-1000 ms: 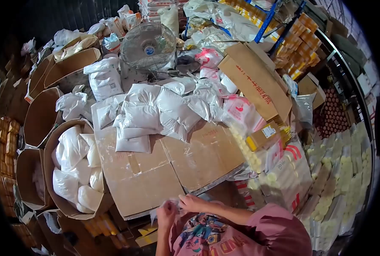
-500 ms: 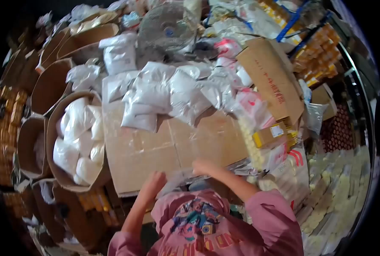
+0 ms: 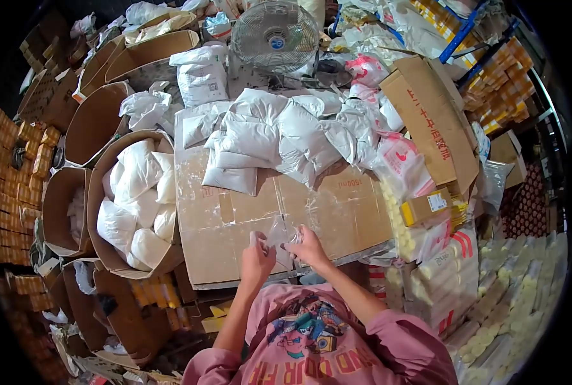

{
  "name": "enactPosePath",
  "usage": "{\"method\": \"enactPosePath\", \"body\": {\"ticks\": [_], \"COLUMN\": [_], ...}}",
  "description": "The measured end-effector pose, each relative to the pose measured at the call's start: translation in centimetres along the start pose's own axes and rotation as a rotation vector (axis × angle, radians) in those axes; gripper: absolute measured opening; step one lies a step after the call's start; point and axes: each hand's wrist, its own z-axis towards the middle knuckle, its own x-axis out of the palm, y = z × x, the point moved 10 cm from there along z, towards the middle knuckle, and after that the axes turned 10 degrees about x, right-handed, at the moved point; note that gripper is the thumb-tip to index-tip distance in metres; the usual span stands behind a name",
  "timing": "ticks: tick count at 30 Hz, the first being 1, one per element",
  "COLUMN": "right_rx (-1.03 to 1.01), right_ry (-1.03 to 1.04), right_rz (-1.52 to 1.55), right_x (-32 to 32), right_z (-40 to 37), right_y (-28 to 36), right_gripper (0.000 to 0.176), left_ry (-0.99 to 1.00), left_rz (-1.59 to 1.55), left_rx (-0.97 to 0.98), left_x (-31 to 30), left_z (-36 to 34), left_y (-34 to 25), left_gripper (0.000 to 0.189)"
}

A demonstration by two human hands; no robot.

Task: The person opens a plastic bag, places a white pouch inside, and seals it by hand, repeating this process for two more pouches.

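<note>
My left hand (image 3: 257, 255) and my right hand (image 3: 310, 244) both grip a clear, empty plastic bag (image 3: 281, 235) and hold it over the near edge of a flattened cardboard sheet (image 3: 234, 221) used as a worktop. At the far side of the cardboard lies a heap of filled white powder bags (image 3: 273, 138). To the left stands an open carton (image 3: 100, 212) with several white bags (image 3: 135, 205) inside. My pink sleeves and printed shirt fill the bottom of the view.
A desk fan (image 3: 274, 35) stands behind the heap. Empty open cartons (image 3: 87, 122) line the left side. A large brown box (image 3: 430, 122) and a small yellow box (image 3: 427, 206) sit at right, beside stacked packs of pale goods (image 3: 523, 282).
My hands rose from near my lap up over the cardboard's edge, carrying the clear bag and spreading it between them. The camera tipped and shifted as I leaned in.
</note>
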Motion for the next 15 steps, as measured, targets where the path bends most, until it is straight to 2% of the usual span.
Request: {"method": "enactPosePath", "body": {"ticks": [1,4,6,7,10,11,14,15], "right_rx": [-0.072,-0.292,-0.320,-0.359,-0.531,-0.597,-1.193,-1.171], "right_ry": [-0.101,-0.163,-0.221,-0.261,-0.447,-0.522,-0.078,-0.083], "right_rz": [-0.099,-0.479,-0.597,-0.653,-0.834,-0.893,-0.918,-0.896], "right_x": [-0.6,-1.6,-2.6,-2.8,-1.5,-0.8,4.8,5.2], "right_z": [-0.4,-0.2,-0.3,-0.1,-2.5,-4.0,-10.4,-11.4], "right_y": [0.8,1.3,1.2,0.7,3.3,4.8,6.3,6.8], "right_gripper": [0.037,0.035,0.028,0.026,0.022,0.022,0.031,0.030], "left_ry": [-0.001,-0.003,0.008,0.019,0.102,0.100,0.135,0.122], "left_rz": [0.006,0.037,0.072,-0.009,0.171,0.067,-0.188,-0.301], "left_rx": [0.002,-0.012,-0.065,-0.123,0.022,-0.056,-0.292,-0.327], "left_x": [0.1,-0.6,-2.1,-2.4,-1.5,-1.4,-1.5,-0.8], "left_z": [-0.5,-0.9,-1.2,-1.3,-1.2,-1.2,-1.2,-1.4], "left_y": [0.7,3.3,4.2,3.5,3.7,4.1,2.9,4.2], "left_gripper": [0.021,0.026,0.025,0.024,0.023,0.023,0.025,0.026]}}
